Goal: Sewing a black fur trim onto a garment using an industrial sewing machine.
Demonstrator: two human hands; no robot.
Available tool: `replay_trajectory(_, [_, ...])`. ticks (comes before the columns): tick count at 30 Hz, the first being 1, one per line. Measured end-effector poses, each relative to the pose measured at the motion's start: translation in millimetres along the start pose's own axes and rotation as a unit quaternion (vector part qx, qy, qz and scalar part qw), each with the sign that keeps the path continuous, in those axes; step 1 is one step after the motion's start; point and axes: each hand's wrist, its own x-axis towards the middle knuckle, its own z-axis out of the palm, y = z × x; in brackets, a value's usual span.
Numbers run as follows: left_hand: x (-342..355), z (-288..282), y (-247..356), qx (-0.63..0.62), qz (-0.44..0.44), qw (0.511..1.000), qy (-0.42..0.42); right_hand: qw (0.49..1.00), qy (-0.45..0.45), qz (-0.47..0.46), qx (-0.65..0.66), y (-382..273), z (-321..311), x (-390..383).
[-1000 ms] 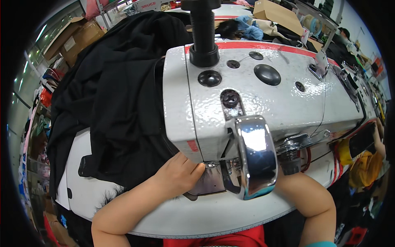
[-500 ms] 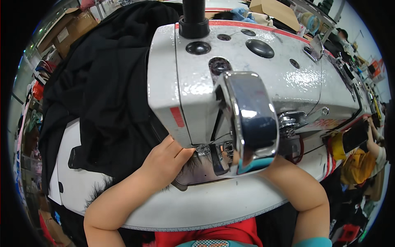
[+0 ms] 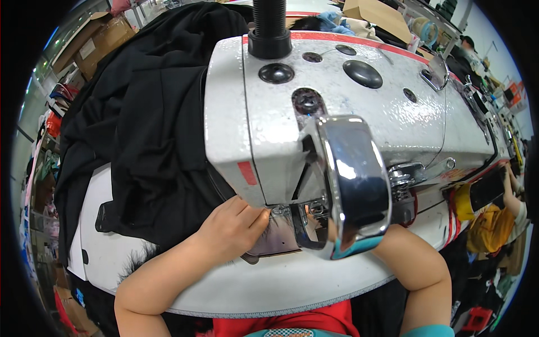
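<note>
The black cloth (image 3: 157,151) lies in loose folds to the left of the sewing machine (image 3: 365,112), its near right part running in under the left hand beside the foot (image 3: 278,212). Dark fur (image 3: 275,227) shows at the foot, over the metal plate (image 3: 289,246), and more pokes out beyond the left forearm (image 3: 174,269).

The left hand (image 3: 233,227) is bent and mostly closed, fingers together, the tips on the cloth just left of the foot; whether they pinch it or only press it down cannot be told. The right forearm (image 3: 415,258) comes in from the near right and passes behind the chrome bracket (image 3: 359,185). That bracket hides the right hand, so how open it is, or what it has hold of, cannot be told.

Good work here would seem to call for light, even guiding, with the cloth flat at the foot and no tug against the feed. The left fingertips look very near the foot, so a little more room to the left would be safer. Stray hairs are best swept aside from the stitching line, and the heavy folds given slack so they do not drag.

Farther out are the pale table (image 3: 241,297), a box (image 3: 109,39) at far left and a co-worker's arm (image 3: 514,196) at right.
</note>
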Motion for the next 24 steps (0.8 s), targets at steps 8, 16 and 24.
replay_trajectory(8, [2.6,4.6,-4.2,0.06,-0.009,0.998,-0.016,1.0,0.005,0.0,0.0,-0.5,5.3,2.3])
replay_trajectory(16, [-0.7,10.3,-2.3,0.058,-0.034,0.998,-0.019,0.976,0.0,0.11,0.189,2.9,18.7,-0.3])
replay_trajectory(24, [-7.6,2.6,-2.8,0.016,-0.086,0.996,0.035,0.992,0.02,0.071,0.103,0.7,3.0,3.4])
